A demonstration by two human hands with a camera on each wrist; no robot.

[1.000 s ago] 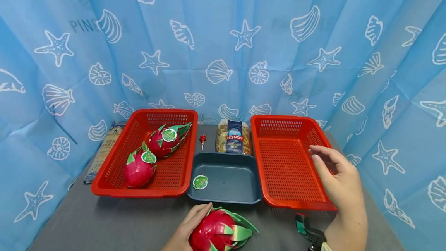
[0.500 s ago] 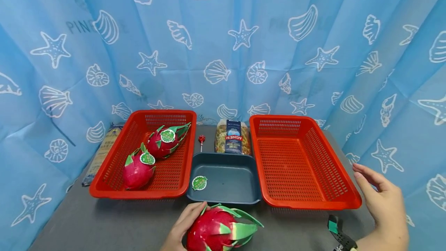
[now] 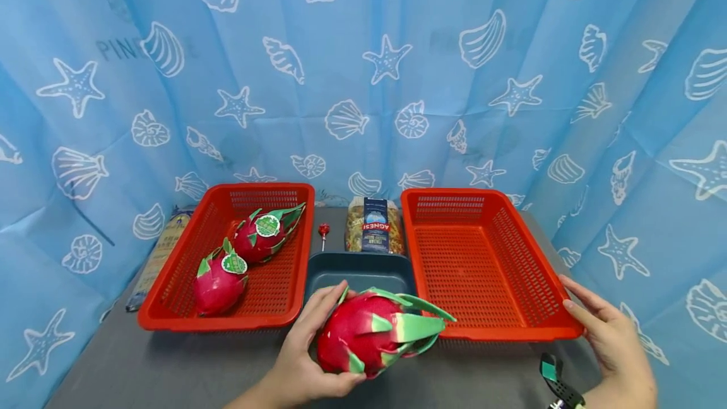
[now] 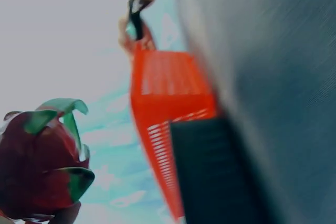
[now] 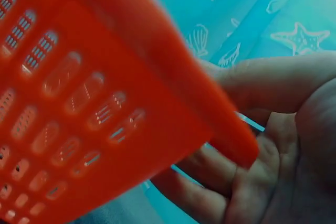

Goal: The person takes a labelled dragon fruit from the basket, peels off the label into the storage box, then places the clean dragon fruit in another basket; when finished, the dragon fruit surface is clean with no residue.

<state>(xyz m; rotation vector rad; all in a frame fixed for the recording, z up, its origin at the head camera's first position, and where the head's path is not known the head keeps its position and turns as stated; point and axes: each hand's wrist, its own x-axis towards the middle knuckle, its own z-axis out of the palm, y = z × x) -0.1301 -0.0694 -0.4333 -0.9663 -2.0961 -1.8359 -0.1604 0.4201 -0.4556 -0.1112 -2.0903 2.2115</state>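
My left hand [image 3: 301, 358] grips a dragon fruit [image 3: 358, 336], magenta with green leaf tips, above the front of a dark blue tray [image 3: 360, 264]. The fruit's leaves point right, and it hides much of the tray. In the left wrist view the dragon fruit [image 4: 39, 166] shows at the lower left. My right hand [image 3: 610, 336] holds the front right corner of a red plastic basket [image 3: 500, 333]. In the right wrist view the thumb lies along the outside of the basket rim [image 5: 210, 98], with the other fingers below it.
A second red basket [image 3: 221, 322] on the left holds two dragon fruits [image 3: 218, 286] with green stickers. Behind the tray lie a lollipop [image 3: 324, 231] and a pasta bag [image 3: 375, 226]. A long packet [image 3: 161, 251] lies beyond the left basket. A blue shell-print curtain [image 3: 363, 81] hangs behind.
My left hand has raised the dragon fruit up and forward over the tray. My right hand moved right from over the right basket, then came in to its front right corner and took hold.
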